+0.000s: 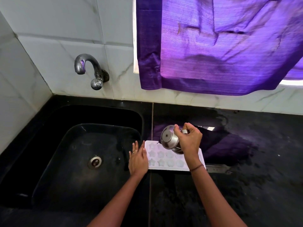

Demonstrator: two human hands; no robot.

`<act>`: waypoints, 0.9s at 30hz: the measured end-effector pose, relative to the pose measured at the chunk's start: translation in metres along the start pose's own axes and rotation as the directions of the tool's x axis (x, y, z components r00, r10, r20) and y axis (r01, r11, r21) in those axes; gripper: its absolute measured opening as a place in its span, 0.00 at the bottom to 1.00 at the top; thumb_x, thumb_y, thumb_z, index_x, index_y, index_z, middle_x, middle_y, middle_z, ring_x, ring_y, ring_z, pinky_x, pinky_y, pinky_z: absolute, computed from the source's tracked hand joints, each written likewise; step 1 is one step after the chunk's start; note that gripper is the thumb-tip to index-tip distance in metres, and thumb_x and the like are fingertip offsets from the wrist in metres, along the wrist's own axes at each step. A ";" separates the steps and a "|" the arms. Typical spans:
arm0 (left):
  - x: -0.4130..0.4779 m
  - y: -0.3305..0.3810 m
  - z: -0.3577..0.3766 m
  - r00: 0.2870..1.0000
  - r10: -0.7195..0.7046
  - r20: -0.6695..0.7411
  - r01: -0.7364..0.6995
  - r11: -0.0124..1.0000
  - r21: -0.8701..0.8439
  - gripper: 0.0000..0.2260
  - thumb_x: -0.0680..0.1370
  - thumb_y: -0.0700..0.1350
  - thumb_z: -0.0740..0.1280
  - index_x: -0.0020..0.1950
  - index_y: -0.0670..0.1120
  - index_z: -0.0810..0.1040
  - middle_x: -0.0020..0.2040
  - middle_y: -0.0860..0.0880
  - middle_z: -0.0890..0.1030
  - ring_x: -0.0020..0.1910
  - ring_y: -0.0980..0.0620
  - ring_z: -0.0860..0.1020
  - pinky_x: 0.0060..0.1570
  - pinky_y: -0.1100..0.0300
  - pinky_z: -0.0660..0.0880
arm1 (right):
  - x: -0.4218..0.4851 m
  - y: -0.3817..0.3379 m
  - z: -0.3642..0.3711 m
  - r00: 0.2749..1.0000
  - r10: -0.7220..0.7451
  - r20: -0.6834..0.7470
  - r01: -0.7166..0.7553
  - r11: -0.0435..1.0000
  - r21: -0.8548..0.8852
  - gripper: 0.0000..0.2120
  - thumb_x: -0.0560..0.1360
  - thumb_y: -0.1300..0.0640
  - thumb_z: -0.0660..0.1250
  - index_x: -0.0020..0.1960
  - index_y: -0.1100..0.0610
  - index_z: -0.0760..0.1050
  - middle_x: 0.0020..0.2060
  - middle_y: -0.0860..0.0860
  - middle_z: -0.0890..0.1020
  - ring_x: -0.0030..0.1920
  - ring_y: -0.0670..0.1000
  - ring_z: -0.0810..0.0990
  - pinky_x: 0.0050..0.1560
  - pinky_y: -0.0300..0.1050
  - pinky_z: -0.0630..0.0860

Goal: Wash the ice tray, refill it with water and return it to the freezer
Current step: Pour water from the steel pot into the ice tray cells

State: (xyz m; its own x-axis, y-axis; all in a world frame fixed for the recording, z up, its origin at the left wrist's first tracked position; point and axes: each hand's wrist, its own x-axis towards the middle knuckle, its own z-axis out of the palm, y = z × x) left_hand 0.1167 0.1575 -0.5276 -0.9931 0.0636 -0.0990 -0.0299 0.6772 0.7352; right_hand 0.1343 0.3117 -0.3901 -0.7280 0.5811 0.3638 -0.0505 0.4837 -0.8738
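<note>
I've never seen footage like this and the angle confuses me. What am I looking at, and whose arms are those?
There is no machine here. The single picture comes from a wide-angle camera worn on a person's head, looking forward and down, so the two arms are the wearer's own.

A white ice tray with star-shaped hollows lies on a black counter, just right of a black sink. The left hand lies flat, fingers straight, at the tray's left end. The right hand grips a steel cup tipped over the tray; whether water is flowing cannot be seen.

On the tiled wall behind are a tap and a purple curtain.
</note>
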 end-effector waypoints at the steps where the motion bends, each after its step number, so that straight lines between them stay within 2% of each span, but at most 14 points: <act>1: 0.000 0.000 0.000 1.000 -0.002 0.003 0.002 1.000 -0.002 0.20 0.83 0.48 0.48 0.76 0.53 0.59 0.78 0.50 0.53 0.77 0.55 0.46 0.75 0.55 0.43 | 0.000 0.001 -0.001 0.999 0.036 -0.004 -0.036 0.999 0.014 0.23 0.69 0.63 0.73 0.26 0.56 0.60 0.22 0.47 0.62 0.25 0.45 0.62 0.27 0.32 0.60; 4: 0.000 -0.001 -0.001 1.000 -0.007 0.017 0.008 1.000 -0.030 0.20 0.83 0.47 0.48 0.76 0.53 0.59 0.78 0.50 0.53 0.77 0.55 0.46 0.75 0.55 0.42 | -0.004 0.003 -0.005 0.993 0.120 -0.020 -0.118 0.990 0.077 0.25 0.69 0.63 0.73 0.25 0.53 0.59 0.21 0.46 0.61 0.24 0.45 0.60 0.27 0.33 0.59; 6: 0.000 0.000 -0.001 1.000 -0.010 0.029 0.013 0.997 -0.072 0.20 0.83 0.47 0.48 0.75 0.53 0.60 0.78 0.50 0.52 0.77 0.55 0.46 0.75 0.55 0.41 | -0.009 0.006 -0.007 0.987 0.162 -0.017 -0.159 0.981 0.107 0.24 0.70 0.62 0.73 0.26 0.54 0.59 0.22 0.47 0.61 0.26 0.44 0.58 0.29 0.37 0.60; 9: 0.000 -0.001 -0.001 1.000 0.001 0.031 0.002 0.995 -0.096 0.19 0.83 0.46 0.49 0.75 0.53 0.59 0.78 0.50 0.51 0.77 0.55 0.45 0.75 0.54 0.40 | -0.018 0.009 -0.008 0.980 0.200 -0.011 -0.196 0.971 0.140 0.24 0.70 0.63 0.73 0.26 0.55 0.59 0.23 0.50 0.61 0.28 0.49 0.59 0.31 0.43 0.60; 13: 0.001 -0.003 0.000 0.999 0.042 -0.014 -0.043 0.995 -0.090 0.20 0.83 0.46 0.49 0.76 0.51 0.58 0.78 0.51 0.52 0.76 0.58 0.44 0.75 0.53 0.40 | -0.030 0.012 -0.010 0.978 0.209 0.003 -0.207 0.968 0.140 0.24 0.70 0.63 0.73 0.26 0.56 0.59 0.23 0.50 0.61 0.28 0.48 0.59 0.29 0.41 0.60; 16: -0.001 -0.003 -0.001 0.993 0.108 -0.057 -0.110 0.993 -0.048 0.24 0.81 0.52 0.45 0.76 0.48 0.58 0.77 0.53 0.55 0.74 0.60 0.44 0.75 0.53 0.41 | -0.037 0.013 -0.010 0.983 0.180 0.024 -0.181 0.976 0.122 0.23 0.70 0.64 0.73 0.27 0.57 0.60 0.23 0.49 0.62 0.26 0.44 0.59 0.27 0.33 0.59; 19: -0.004 -0.005 -0.001 0.982 0.173 -0.081 -0.176 0.984 -0.035 0.31 0.76 0.58 0.40 0.76 0.48 0.59 0.76 0.55 0.56 0.75 0.60 0.45 0.75 0.53 0.42 | -0.043 0.013 -0.009 0.991 0.132 0.034 -0.135 0.985 0.103 0.24 0.69 0.65 0.73 0.27 0.56 0.59 0.22 0.48 0.61 0.25 0.45 0.60 0.27 0.32 0.59; 27: -0.004 -0.007 0.002 0.982 0.173 -0.079 -0.176 0.984 -0.040 0.31 0.75 0.59 0.39 0.76 0.50 0.59 0.76 0.54 0.58 0.75 0.60 0.46 0.75 0.55 0.42 | -0.048 0.013 -0.006 0.996 -0.002 0.088 0.000 0.999 0.033 0.25 0.68 0.66 0.73 0.27 0.54 0.58 0.23 0.45 0.60 0.26 0.46 0.61 0.27 0.32 0.59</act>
State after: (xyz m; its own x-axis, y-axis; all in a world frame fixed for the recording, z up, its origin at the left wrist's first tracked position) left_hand 0.1212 0.1539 -0.5338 -0.9892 0.1215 0.0825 0.1408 0.6255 0.7674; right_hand 0.1728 0.2942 -0.4165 -0.7852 0.5201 0.3361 -0.0724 0.4619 -0.8840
